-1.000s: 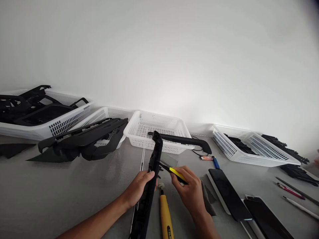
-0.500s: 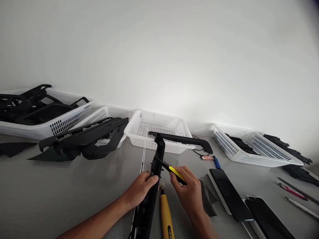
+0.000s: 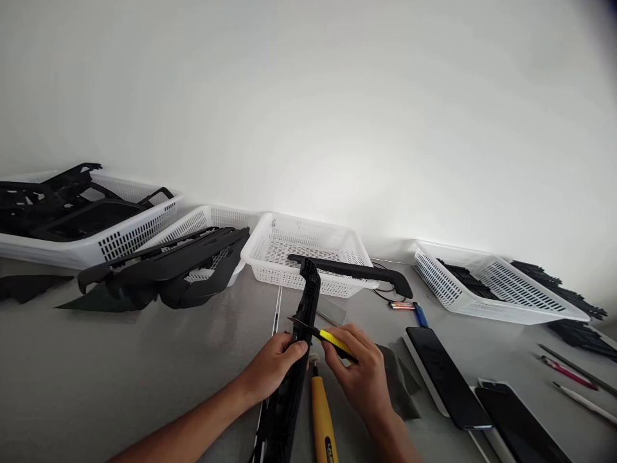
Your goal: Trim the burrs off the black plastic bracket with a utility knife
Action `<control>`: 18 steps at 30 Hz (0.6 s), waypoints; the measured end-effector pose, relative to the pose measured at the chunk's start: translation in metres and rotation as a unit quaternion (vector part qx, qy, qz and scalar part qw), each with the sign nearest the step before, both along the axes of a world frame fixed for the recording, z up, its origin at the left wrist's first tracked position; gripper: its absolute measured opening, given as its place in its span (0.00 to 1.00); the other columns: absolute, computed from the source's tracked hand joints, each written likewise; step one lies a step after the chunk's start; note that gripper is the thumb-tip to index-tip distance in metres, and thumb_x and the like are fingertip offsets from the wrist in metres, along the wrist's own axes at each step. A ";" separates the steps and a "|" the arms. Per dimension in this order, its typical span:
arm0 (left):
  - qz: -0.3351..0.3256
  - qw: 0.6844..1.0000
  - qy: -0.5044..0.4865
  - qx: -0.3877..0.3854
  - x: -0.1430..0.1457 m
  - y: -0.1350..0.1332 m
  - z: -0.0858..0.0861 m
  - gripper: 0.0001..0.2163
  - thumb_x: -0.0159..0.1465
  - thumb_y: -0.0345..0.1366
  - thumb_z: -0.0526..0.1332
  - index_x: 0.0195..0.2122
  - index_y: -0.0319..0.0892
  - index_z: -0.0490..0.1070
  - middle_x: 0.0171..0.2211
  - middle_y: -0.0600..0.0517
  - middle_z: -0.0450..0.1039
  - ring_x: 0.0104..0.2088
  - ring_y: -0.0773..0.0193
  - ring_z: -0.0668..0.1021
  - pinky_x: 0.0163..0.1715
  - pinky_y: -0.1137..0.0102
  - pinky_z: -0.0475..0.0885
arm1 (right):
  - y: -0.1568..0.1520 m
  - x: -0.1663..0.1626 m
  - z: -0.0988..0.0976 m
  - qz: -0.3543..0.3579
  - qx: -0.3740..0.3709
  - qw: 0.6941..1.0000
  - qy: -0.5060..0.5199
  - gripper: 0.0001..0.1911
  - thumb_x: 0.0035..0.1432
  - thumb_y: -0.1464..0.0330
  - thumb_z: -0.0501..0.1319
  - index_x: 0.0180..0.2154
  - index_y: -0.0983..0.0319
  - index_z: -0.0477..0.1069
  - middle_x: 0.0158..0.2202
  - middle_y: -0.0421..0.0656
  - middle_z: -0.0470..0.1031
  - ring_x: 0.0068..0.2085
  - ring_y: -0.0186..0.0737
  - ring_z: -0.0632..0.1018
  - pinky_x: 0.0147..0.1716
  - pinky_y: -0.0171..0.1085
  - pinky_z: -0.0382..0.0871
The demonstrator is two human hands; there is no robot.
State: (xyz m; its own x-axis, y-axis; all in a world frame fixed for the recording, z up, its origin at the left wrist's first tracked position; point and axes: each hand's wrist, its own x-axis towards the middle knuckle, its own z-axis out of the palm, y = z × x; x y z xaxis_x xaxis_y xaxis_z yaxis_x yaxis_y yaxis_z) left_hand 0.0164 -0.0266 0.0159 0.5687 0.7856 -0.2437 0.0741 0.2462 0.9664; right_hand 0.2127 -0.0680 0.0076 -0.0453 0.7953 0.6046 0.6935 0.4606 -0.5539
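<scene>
A long black plastic part point(image 3: 303, 328) stands tilted up from the grey table point(image 3: 144, 373), its top end near the middle basket. My left hand point(image 3: 274, 365) is closed around its middle. My right hand point(image 3: 362, 373) grips a yellow and black utility knife point(image 3: 328, 337); the blade tip lies against the part's edge just above my left fingers. A yellow-handled tool point(image 3: 322, 418) lies on the table between my wrists.
Several white baskets line the wall: a left one point(image 3: 120, 238) with black parts, a middle one point(image 3: 308, 254), a right one point(image 3: 486, 292). A black trim piece point(image 3: 164, 273) lies left. Two phones point(image 3: 446, 376) and pens point(image 3: 569, 373) lie right.
My right hand has slid the knife leftward along the black part, so the blade now reaches past its left edge. The left hand keeps its hold.
</scene>
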 end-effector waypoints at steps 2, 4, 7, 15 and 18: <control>0.003 1.000 0.004 -0.002 0.000 0.000 0.000 0.22 0.63 0.57 0.59 0.25 0.43 0.66 0.21 0.58 0.60 0.21 0.69 0.62 0.22 0.71 0.60 | 0.000 -0.001 -0.001 -0.009 -0.002 1.000 0.007 0.08 0.69 0.69 0.61 0.44 0.57 0.80 0.37 0.44 0.80 0.37 0.39 0.79 0.38 0.36 0.73; 0.007 1.000 0.003 -0.003 0.000 0.000 0.000 0.22 0.63 0.57 0.59 0.25 0.43 0.66 0.22 0.57 0.61 0.21 0.68 0.64 0.23 0.71 0.61 | 0.000 -0.002 -0.001 -0.011 -0.003 1.000 0.017 0.08 0.69 0.69 0.61 0.43 0.57 0.80 0.37 0.44 0.80 0.37 0.39 0.79 0.38 0.36 0.73; 0.004 1.000 0.004 -0.002 0.000 0.000 0.000 0.22 0.63 0.58 0.59 0.26 0.43 0.67 0.22 0.57 0.62 0.22 0.68 0.64 0.23 0.71 0.61 | 0.000 -0.003 -0.001 -0.009 -0.002 0.999 0.034 0.08 0.70 0.68 0.60 0.43 0.58 0.80 0.37 0.45 0.79 0.38 0.39 0.79 0.38 0.35 0.74; 0.012 1.000 0.016 -0.002 0.000 -0.001 0.002 0.23 0.63 0.58 0.59 0.24 0.43 0.67 0.21 0.56 0.62 0.21 0.67 0.65 0.23 0.70 0.62 | 0.003 0.002 -0.003 -0.067 -0.026 0.997 0.041 0.10 0.71 0.64 0.60 0.41 0.59 0.79 0.35 0.43 0.78 0.36 0.38 0.79 0.36 0.34 0.72; 0.012 1.000 0.009 -0.007 0.000 -0.002 0.002 0.22 0.62 0.58 0.60 0.25 0.43 0.68 0.21 0.57 0.62 0.21 0.67 0.65 0.23 0.70 0.61 | 0.003 0.004 -0.003 -0.068 -0.023 0.997 0.041 0.10 0.70 0.64 0.60 0.41 0.59 0.80 0.36 0.44 0.79 0.36 0.38 0.79 0.36 0.34 0.73</control>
State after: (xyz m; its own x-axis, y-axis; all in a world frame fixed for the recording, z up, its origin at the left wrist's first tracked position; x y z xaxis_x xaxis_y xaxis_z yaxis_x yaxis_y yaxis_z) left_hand 0.0168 -0.0286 0.0182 0.5445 0.7955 -0.2660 0.0862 0.2623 0.9611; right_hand 0.2164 -0.0654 0.0046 0.1132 0.8181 0.5638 0.6999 0.3371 -0.6297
